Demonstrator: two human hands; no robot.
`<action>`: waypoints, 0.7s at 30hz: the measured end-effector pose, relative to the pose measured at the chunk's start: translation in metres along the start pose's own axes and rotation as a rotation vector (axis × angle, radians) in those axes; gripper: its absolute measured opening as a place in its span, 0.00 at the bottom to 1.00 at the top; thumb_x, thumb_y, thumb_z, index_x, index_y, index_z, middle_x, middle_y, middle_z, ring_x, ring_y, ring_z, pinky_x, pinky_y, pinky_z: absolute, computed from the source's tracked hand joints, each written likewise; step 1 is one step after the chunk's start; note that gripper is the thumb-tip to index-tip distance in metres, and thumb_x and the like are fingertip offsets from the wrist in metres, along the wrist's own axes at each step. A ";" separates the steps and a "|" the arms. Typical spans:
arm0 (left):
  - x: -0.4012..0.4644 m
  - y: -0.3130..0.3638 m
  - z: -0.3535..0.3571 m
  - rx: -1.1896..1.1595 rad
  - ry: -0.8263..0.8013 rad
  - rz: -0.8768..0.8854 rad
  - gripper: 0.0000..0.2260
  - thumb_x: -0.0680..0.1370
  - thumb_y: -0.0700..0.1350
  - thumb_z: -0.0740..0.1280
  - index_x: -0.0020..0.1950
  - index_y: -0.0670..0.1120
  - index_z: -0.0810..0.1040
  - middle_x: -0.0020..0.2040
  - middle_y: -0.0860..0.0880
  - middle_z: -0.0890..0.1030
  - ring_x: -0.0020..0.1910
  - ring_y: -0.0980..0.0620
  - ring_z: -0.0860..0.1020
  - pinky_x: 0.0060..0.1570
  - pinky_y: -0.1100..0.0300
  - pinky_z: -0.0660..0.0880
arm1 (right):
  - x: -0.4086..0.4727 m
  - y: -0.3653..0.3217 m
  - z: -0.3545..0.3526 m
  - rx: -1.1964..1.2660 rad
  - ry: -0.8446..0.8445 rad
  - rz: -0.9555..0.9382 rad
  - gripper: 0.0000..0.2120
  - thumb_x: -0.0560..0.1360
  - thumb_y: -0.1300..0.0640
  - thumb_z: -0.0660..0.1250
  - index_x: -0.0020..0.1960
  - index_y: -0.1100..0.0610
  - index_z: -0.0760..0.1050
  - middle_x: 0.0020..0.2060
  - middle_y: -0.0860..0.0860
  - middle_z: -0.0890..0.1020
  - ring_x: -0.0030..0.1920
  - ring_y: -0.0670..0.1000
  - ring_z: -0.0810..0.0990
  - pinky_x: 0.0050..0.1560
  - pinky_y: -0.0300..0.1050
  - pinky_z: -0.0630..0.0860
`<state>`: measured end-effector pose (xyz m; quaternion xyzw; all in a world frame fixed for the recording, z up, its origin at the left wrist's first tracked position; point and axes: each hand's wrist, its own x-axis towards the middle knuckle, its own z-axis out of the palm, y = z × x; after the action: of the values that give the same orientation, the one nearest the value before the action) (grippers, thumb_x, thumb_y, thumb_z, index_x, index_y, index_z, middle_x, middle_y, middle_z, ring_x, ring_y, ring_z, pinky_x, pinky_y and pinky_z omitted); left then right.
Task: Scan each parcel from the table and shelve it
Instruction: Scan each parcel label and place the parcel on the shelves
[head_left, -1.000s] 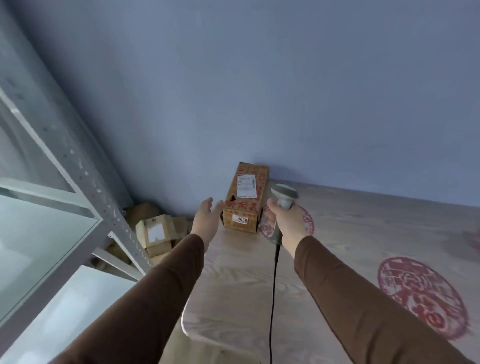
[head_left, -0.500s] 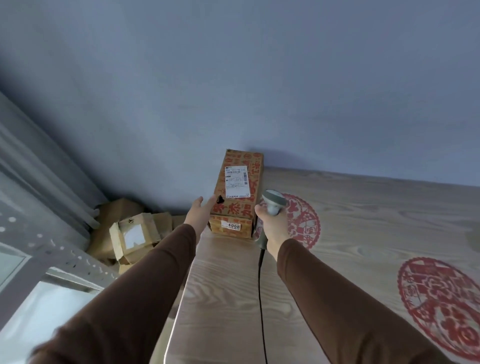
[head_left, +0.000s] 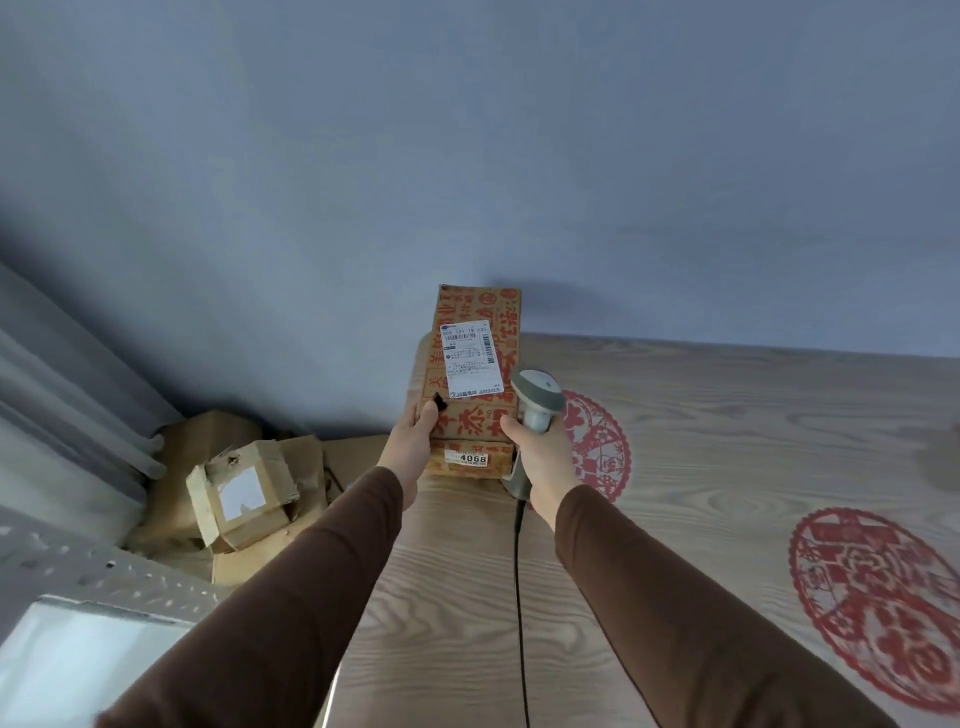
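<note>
A long brown parcel (head_left: 475, 322) printed with red characters lies at the far left corner of the wooden table (head_left: 727, 441), its white shipping label facing up and a "4068" sticker on its near end. My left hand (head_left: 413, 441) grips the parcel's left side, thumb on top. My right hand (head_left: 537, 457) holds a grey corded barcode scanner (head_left: 537, 397) just right of the parcel, its head beside the label. The black cord (head_left: 519, 597) hangs down toward me.
Red paper-cut decals (head_left: 872, 597) mark the table top. Left of the table, on the floor against the blue wall, sit crumpled cardboard boxes (head_left: 241, 493). A grey perforated metal shelf frame (head_left: 78, 566) and a white shelf board fill the lower left corner.
My left hand went from hovering open beside the parcel to gripping its left side. The scanner stayed close to the parcel's right. The view swung right, away from the shelf.
</note>
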<state>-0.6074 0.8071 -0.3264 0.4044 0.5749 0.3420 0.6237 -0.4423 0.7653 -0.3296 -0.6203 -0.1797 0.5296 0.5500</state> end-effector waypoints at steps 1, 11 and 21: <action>-0.006 0.005 0.007 -0.019 0.006 0.018 0.18 0.87 0.54 0.57 0.75 0.51 0.72 0.64 0.47 0.83 0.66 0.46 0.80 0.71 0.44 0.74 | -0.004 -0.006 -0.008 -0.002 -0.002 -0.017 0.23 0.76 0.62 0.76 0.69 0.54 0.74 0.60 0.55 0.84 0.61 0.55 0.83 0.65 0.59 0.79; -0.112 0.059 0.119 -0.108 -0.030 0.163 0.16 0.87 0.55 0.57 0.69 0.55 0.80 0.60 0.48 0.86 0.63 0.46 0.82 0.57 0.54 0.80 | -0.087 -0.100 -0.140 0.064 -0.070 -0.252 0.20 0.76 0.57 0.77 0.66 0.51 0.77 0.55 0.52 0.87 0.55 0.56 0.87 0.49 0.61 0.86; -0.288 0.097 0.276 -0.149 -0.094 0.299 0.16 0.87 0.54 0.55 0.55 0.49 0.79 0.42 0.57 0.86 0.43 0.57 0.82 0.41 0.66 0.77 | -0.219 -0.190 -0.314 0.121 -0.082 -0.520 0.19 0.75 0.56 0.78 0.63 0.45 0.78 0.53 0.40 0.84 0.49 0.39 0.85 0.36 0.34 0.81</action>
<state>-0.3592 0.5621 -0.1087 0.4538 0.4514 0.4533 0.6204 -0.1878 0.4973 -0.1156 -0.4972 -0.3234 0.4050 0.6958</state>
